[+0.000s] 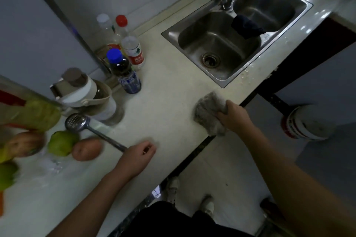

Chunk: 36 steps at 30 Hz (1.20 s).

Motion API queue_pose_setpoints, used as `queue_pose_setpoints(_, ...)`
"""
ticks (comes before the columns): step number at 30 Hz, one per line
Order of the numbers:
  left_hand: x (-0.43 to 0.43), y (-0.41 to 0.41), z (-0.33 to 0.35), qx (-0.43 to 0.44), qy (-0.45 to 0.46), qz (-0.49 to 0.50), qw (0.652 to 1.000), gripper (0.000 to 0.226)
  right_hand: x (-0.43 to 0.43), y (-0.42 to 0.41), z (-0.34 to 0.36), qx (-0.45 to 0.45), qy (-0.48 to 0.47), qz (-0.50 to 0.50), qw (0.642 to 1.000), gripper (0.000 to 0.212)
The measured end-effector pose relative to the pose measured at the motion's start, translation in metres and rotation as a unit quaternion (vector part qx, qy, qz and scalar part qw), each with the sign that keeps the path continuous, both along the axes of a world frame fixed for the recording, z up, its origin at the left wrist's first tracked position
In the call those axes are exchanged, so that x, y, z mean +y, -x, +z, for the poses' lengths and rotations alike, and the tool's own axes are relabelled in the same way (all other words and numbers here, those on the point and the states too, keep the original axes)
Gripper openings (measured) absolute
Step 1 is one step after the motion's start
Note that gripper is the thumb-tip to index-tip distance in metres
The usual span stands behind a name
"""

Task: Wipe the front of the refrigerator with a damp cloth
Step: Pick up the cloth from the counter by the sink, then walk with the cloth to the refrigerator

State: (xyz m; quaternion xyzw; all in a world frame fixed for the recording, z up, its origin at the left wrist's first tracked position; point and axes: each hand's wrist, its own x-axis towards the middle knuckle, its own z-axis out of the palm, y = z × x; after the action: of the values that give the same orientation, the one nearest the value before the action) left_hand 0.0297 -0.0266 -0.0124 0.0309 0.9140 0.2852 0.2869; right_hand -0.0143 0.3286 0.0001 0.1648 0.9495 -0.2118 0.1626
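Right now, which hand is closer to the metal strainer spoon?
Left. The left hand sits on the counter at the handle tip of the strainer spoon; the right hand is farther off, gripping the grey cloth by the counter edge.

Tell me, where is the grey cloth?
The grey cloth is right of middle in the head view, on the counter by its front edge, held by the right hand, near the sink.
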Motion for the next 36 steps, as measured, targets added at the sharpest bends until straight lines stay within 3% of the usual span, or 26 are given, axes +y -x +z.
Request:
queue_pose_setpoints(5,-0.007,-0.054,0.006,-0.030,0.012,0.058,0.998,0.034,-0.014,-0.085,0.010,0.070,0.168,-0.069,0.981,0.012)
queue_pose_setpoints(9,0.008,-0.116,0.016,-0.012,0.017,0.104,0.994,0.027,-0.015,-0.142,0.014,0.098,0.264,-0.061,0.958,0.013)
queue_pose_setpoints(12,0.020,-0.180,0.018,-0.014,0.032,0.146,0.989,0.031,-0.013,-0.176,0.016,0.040,0.324,-0.014,0.945,0.014)
queue_pose_setpoints(14,0.026,-0.233,0.017,-0.022,0.036,0.192,0.980,0.039,-0.013,-0.194,0.011,-0.001,0.300,0.053,0.952,0.003)
queue_pose_setpoints(17,0.030,-0.314,0.011,-0.084,0.023,0.270,0.959,0.044,-0.020,-0.220,0.007,-0.029,0.323,0.098,0.941,0.013)
queue_pose_setpoints(19,0.032,-0.372,0.005,-0.133,0.001,0.339,0.931,0.042,-0.034,-0.236,0.009,-0.078,0.348,0.110,0.928,0.014)
queue_pose_setpoints(22,0.040,-0.459,-0.009,-0.154,-0.020,0.460,0.874,0.037,-0.064,-0.259,0.016,-0.106,0.329,0.215,0.913,0.012)
queue_pose_setpoints(27,0.066,-0.585,-0.031,-0.158,-0.064,0.646,0.744,0.048,-0.126,-0.302,0.011,-0.163,0.236,0.372,0.883,0.017)
queue_pose_setpoints(31,0.083,-0.668,-0.056,-0.145,-0.105,0.734,0.655,0.041,-0.180,-0.352,0.014,-0.179,0.201,0.467,0.842,0.015)
queue_pose_setpoints(36,0.098,-0.762,-0.089,-0.135,-0.120,0.791,0.584,0.039,-0.246,-0.419,0.023,-0.176,0.181,0.563,0.787,0.013)
